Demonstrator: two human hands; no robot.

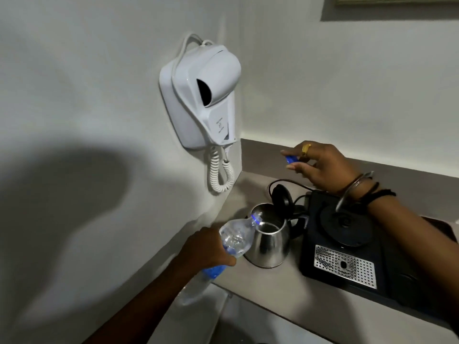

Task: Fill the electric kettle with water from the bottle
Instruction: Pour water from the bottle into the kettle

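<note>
On the counter (pixel 285 294), left hand (pixel 206 249) gripping tilted bottle (pixel 236 238) over kettle (pixel 269 244), right hand (pixel 320 165) pinching blue cap (pixel 291 159), labels unreadable

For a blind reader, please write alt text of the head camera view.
The left hand tips a water bottle into an open steel kettle on a counter; the right hand holds the blue cap. A hair dryer hangs on the wall.

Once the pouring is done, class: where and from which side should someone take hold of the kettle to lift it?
Probably by the black handle on the right of the kettle, coming from the right. Its steel body is smooth and rounded, the lid stands open above, and the bottle with the left hand occupies the left.
</note>
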